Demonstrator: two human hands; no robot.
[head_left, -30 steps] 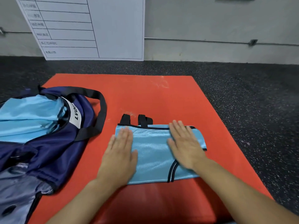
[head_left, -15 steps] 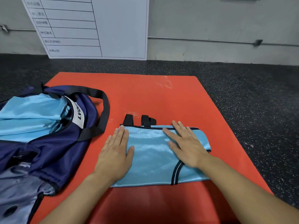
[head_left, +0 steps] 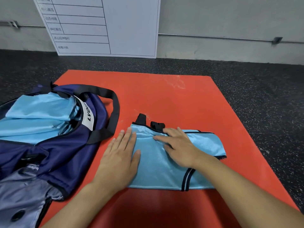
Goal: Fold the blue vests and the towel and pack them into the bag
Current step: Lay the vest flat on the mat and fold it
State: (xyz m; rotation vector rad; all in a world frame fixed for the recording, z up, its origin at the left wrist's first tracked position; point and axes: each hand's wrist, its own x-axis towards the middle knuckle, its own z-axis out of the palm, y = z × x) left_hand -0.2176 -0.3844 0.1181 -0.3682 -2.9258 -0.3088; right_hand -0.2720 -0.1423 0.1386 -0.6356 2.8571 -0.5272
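Observation:
A folded light-blue vest [head_left: 204, 143] with black trim lies on the orange mat [head_left: 164, 96], black straps poking out at its far edge. My left hand [head_left: 120, 155] lies flat across the vest's left edge, fingers straight. My right hand [head_left: 179, 145] presses flat on the vest's upper middle, fingers spread and pointing left. At the left, the navy bag [head_left: 54, 155] lies open with light-blue fabric [head_left: 32, 119] inside it. No towel is visible.
A black bag strap [head_left: 113, 109] loops onto the mat beside the vest. A white board with a printed table [head_left: 105, 25] leans on the wall behind. Dark speckled floor [head_left: 263, 96] surrounds the mat.
My right hand has slid leftward across the vest and turned its fingers left. My left hand has stayed at the left edge. The vest's right end is now uncovered.

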